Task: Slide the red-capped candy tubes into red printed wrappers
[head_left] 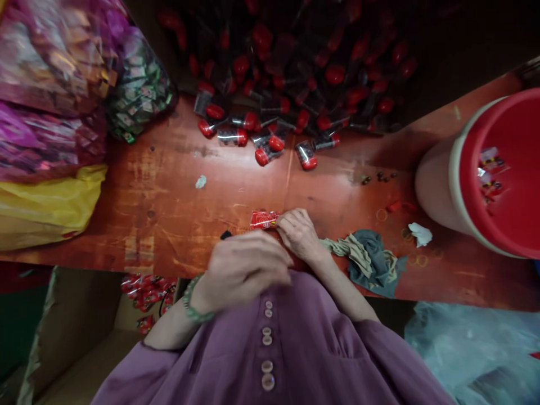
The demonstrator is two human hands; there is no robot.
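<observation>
A small shiny red printed packet (264,220) lies flat on the reddish-brown tabletop (177,202). The fingers of my right hand (298,233) are curled and closed on its right end. Nearer to my body, in front of the table edge, my left hand (248,267) hovers with a green bead bracelet (194,304) at its wrist. Motion smears its fingers, so what they hold, if anything, does not show. Just past that hand, a small black object (226,234) is partly hidden.
Red-capped clear bottles (270,147) spill from a dark opening at the back. Filled bags (54,56) are piled left, above a cardboard box (80,337) with red packets. Right are a crumpled cloth (371,261), rubber bands (421,260) and a red-rimmed bucket (439,174).
</observation>
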